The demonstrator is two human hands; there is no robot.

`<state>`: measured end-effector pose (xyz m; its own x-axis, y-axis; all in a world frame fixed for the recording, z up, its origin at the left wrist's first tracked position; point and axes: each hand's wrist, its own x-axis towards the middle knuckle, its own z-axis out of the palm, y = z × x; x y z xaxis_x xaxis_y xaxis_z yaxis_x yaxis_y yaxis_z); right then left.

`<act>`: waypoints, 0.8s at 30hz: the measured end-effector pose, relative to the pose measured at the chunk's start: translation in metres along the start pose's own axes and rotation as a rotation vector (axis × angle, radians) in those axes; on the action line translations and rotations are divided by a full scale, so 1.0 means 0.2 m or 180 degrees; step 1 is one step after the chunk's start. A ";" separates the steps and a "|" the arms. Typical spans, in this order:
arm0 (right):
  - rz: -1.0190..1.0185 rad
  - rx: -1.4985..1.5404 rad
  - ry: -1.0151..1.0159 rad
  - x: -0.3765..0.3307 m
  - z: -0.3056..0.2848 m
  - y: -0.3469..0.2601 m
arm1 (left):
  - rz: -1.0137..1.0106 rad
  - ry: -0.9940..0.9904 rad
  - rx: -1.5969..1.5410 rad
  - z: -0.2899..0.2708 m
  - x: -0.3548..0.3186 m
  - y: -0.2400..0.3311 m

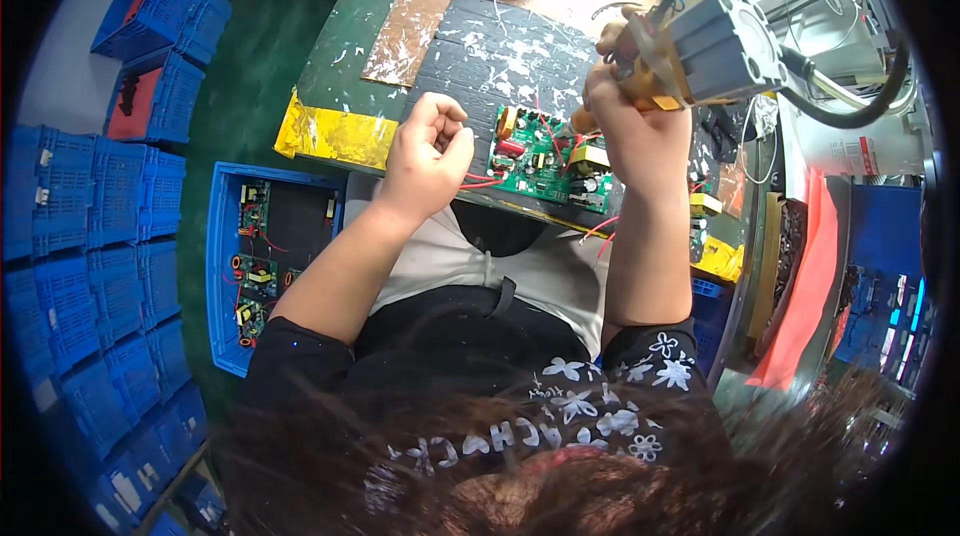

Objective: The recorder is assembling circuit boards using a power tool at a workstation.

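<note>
A green circuit board [545,158] with red wires lies on the dark, paint-spattered worktop [480,46] in front of me. My right hand [628,108] grips an orange hanging power screwdriver [650,71] whose tip points down at the board's right part. My left hand [428,151] is curled into a loose fist just left of the board, resting at the worktop's near edge; I cannot make out anything in it.
A blue crate [225,266] with several green circuit boards sits on the floor at my left. Stacked blue crates [95,236] line the far left. A grey metal cylinder [725,46] hangs above the screwdriver. More boards and yellow parts [715,256] lie at the right.
</note>
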<state>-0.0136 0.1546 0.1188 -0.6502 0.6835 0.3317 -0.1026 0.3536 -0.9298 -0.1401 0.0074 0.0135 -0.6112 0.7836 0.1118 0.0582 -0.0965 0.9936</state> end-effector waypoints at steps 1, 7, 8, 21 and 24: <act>-0.0022 -0.0027 -0.0100 0.00 0.00 -0.01 | 0.0000 -0.0004 0.0000 0.00 0.00 0.00; 0.0246 0.0263 0.0121 -0.01 -0.01 -0.08 | -0.0051 0.0028 0.0057 0.00 -0.01 0.02; 0.0364 0.0228 -0.0059 -0.01 -0.04 -0.08 | -0.0058 0.0019 0.0045 0.00 -0.01 0.03; 0.0277 0.0464 0.0194 -0.04 -0.08 -0.02 | -0.0013 0.0000 0.0007 0.00 -0.01 0.01; 0.0237 0.0486 0.0198 -0.04 -0.07 -0.02 | 0.0100 0.0143 -0.0002 0.01 0.00 0.02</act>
<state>0.0033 0.1570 0.1215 -0.6128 0.7442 0.2658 -0.1721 0.2026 -0.9640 -0.1374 0.0080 0.0173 -0.6438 0.7518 0.1422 0.0773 -0.1210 0.9896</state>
